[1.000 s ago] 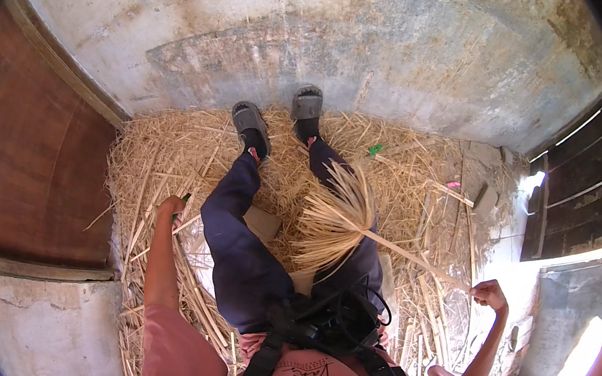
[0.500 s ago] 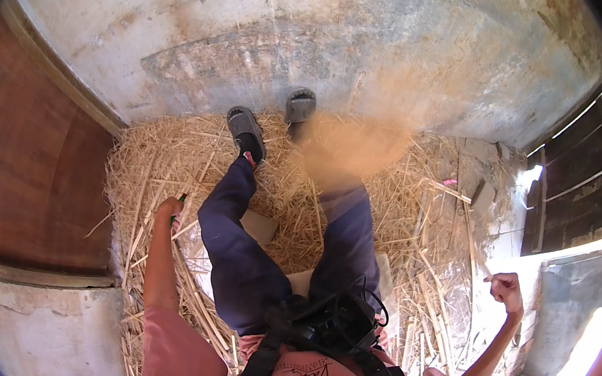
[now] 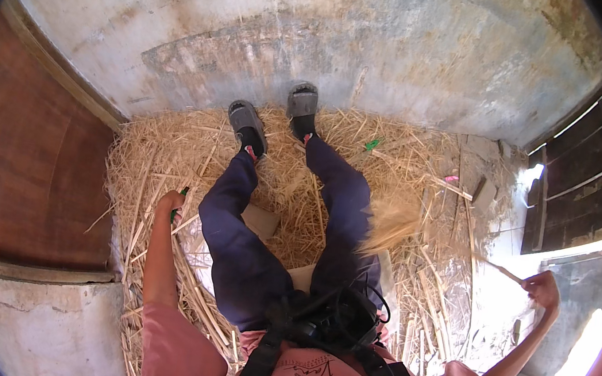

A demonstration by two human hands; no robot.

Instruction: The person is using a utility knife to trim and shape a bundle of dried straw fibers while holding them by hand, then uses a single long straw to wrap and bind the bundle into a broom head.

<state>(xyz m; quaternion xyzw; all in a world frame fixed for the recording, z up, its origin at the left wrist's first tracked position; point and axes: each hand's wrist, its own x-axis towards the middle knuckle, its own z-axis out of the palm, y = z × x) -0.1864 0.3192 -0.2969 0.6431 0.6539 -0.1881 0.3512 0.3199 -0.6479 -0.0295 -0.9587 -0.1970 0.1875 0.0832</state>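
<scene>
My left hand (image 3: 168, 203), down at the left over the straw, is closed round a slim green object (image 3: 184, 192). It has a dark tip, and the fingers hide most of it. Out at the right, my right hand (image 3: 543, 290) pinches the thin stalk (image 3: 503, 271) of a dry grass plume. The bushy tan head (image 3: 394, 220) of the plume reaches left to beside my right knee and looks blurred. Part of the stalk is lost against the bright ground.
Loose straw (image 3: 285, 201) covers the floor between my legs and around them. A stained wall (image 3: 316, 43) rises beyond my slippers (image 3: 303, 100). At the left is a brown wooden panel (image 3: 40, 153), at the right dark boards (image 3: 580, 188). A small green scrap (image 3: 372, 144) lies on the straw.
My right hand has moved outward to the right, and the plume has swung right and nearer, away from my right foot. The green scrap now shows. My left hand has barely moved.
</scene>
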